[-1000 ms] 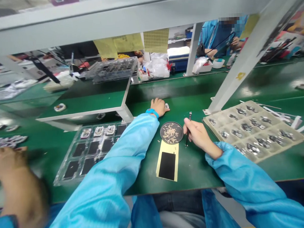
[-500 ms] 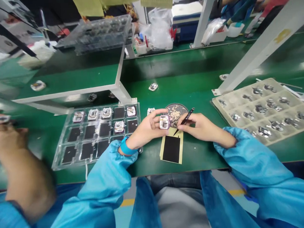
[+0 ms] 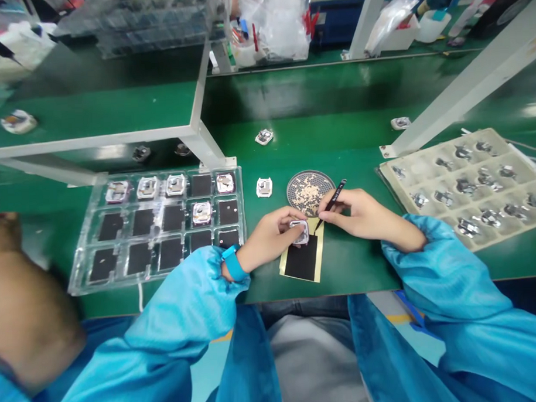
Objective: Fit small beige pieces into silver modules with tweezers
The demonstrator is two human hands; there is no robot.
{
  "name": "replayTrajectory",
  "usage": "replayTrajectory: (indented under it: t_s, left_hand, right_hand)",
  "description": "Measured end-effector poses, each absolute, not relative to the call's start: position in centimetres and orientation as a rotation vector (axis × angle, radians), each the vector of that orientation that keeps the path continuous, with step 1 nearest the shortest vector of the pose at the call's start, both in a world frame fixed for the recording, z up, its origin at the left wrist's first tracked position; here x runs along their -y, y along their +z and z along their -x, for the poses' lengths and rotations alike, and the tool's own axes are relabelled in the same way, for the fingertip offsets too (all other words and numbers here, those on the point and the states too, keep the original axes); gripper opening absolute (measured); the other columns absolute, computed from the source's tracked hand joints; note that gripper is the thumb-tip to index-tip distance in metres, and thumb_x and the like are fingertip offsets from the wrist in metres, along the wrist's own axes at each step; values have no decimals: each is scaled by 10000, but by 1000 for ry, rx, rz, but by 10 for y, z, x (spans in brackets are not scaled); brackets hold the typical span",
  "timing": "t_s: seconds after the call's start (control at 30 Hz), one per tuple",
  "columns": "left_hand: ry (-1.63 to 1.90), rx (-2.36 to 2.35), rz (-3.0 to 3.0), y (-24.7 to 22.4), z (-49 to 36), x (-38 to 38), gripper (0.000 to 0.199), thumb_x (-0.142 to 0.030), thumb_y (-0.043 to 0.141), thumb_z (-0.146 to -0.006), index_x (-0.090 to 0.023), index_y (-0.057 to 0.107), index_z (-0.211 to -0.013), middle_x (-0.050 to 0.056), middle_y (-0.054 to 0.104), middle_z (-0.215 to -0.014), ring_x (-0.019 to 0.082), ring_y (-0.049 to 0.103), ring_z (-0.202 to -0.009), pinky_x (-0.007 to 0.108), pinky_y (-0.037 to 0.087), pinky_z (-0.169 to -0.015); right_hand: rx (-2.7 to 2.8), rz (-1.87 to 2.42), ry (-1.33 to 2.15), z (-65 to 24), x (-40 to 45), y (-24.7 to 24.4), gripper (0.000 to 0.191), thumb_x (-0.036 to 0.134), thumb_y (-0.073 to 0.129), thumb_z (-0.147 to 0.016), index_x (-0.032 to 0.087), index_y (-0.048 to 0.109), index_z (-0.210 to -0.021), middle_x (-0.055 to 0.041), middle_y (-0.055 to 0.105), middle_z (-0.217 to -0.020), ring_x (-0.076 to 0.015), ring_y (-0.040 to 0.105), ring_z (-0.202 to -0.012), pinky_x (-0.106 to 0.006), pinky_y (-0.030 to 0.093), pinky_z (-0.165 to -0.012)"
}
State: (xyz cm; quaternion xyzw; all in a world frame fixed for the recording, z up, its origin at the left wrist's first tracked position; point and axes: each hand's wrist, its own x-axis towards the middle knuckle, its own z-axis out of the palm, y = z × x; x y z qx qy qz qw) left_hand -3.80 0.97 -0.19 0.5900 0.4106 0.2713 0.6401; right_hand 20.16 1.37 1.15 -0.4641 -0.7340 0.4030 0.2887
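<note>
My left hand [image 3: 275, 233] is closed around a small square watch case [image 3: 299, 232] with a pale rim, held over the top of a black sheet [image 3: 300, 261] on yellow backing paper. Between the fingers and thumb of my right hand [image 3: 350, 213] is a pair of black tweezers [image 3: 336, 195], slanting down so that the tips meet the sheet's upper edge. Just beyond both hands sits a round dark dish [image 3: 290, 191] of tiny beige pieces. A second white watch case [image 3: 264, 187] lies on the green table, left of the dish.
A clear compartment tray [image 3: 88, 269] with several watch cases and black pads is at the left. On the right, a cream tray [image 3: 420, 169] carries small metallic parts. White posts [image 3: 461, 83] and a raised shelf [image 3: 159, 111] stand behind. A co-worker's arm [image 3: 29, 303] is at far left.
My left hand has lowered and turned the watch case, bringing it over the black sheet. The tweezers stay near the sheet's top edge. My view has tilted down and shifted slightly.
</note>
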Motion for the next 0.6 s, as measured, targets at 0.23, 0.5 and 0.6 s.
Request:
replayTrajectory:
  t_s: [0.23,0.5,0.6]
  left_hand:
    - [600,-980,-1426,-10,37,-8,187,-272,669,-892,-180,686,-1054,55,748,-937,166,701,-747,278,553,-684]
    - [615,-971,-1459,-13,38,-8,207,-259,672,-886,-175,689,-1075,51,748,-972,151,693,-738,276,559,-691]
    - [609,-981,-1470,-14,38,-8,212,-239,663,-886,-173,690,-1086,56,749,-990,153,696,-760,287,566,-725]
  right_hand:
    - [1837,1134,1068,-200,-4,29,132,363,700,-929,231,695,-930,-49,732,-878,-191,688,-764,-343,582,-727]
    - [1965,965,823,-194,-2,25,53,206,695,-929,216,694,-981,-53,757,-948,-214,726,-880,-378,591,-853]
    - [1986,950,824,-194,-2,23,66,185,686,-933,213,695,-992,-52,756,-962,-209,724,-897,-369,589,-862]
